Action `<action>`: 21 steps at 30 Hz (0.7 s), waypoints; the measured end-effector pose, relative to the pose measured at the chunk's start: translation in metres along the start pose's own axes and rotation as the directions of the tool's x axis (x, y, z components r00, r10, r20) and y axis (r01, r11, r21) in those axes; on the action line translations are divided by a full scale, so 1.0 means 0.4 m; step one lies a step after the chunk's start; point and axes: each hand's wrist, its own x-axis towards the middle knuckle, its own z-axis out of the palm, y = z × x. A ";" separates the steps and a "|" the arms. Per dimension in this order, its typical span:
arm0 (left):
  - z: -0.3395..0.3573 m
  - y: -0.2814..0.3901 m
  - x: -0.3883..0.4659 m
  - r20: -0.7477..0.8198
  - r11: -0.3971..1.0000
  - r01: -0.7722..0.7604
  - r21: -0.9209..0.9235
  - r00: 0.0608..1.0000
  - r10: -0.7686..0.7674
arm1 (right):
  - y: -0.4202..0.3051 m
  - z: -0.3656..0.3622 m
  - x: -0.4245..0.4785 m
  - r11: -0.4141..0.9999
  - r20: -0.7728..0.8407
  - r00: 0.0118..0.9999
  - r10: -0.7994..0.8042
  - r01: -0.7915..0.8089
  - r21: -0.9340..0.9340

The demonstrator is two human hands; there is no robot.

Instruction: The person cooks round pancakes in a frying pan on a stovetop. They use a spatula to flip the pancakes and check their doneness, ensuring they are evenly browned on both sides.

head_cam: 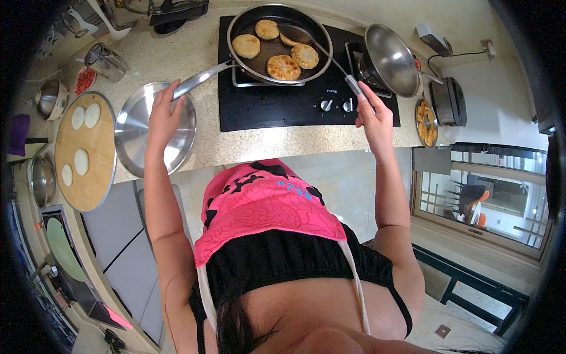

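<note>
My left hand (167, 108) is closed around the metal handle (201, 79) of a frying pan (261, 73), which sits on the left burner of a black gas hob (269, 110). In the pan lie several round flatbreads; the front one (283, 67) is browned, and a paler one (246, 46) is at the left. My right hand (372, 110) grips a metal spatula (338, 65) by its handle. The spatula's blade reaches into the pan, over part of a flatbread (289, 40) at the back right, which it partly hides.
A round steel lid (132, 132) lies left of the hob, beside a round wooden board (95, 150) with several raw dough discs. A steel wok (391, 59) rests tilted on the right burner. A plate of browned food (426, 122) stands at the counter's right end.
</note>
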 end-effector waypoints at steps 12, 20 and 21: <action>-0.001 0.006 0.000 -0.004 1.000 -0.001 -0.008 1.000 0.001 | -0.020 -0.003 -0.012 0.988 -0.059 0.996 -0.066 0.057 -0.146; 0.003 -0.004 0.003 0.018 1.000 0.000 0.014 1.000 0.000 | -0.140 -0.126 -0.102 0.961 0.013 0.997 0.074 -0.068 -0.268; 0.003 -0.007 0.002 0.013 1.000 -0.007 0.015 1.000 0.007 | -0.141 -0.123 -0.101 0.960 0.020 0.996 0.083 -0.074 -0.271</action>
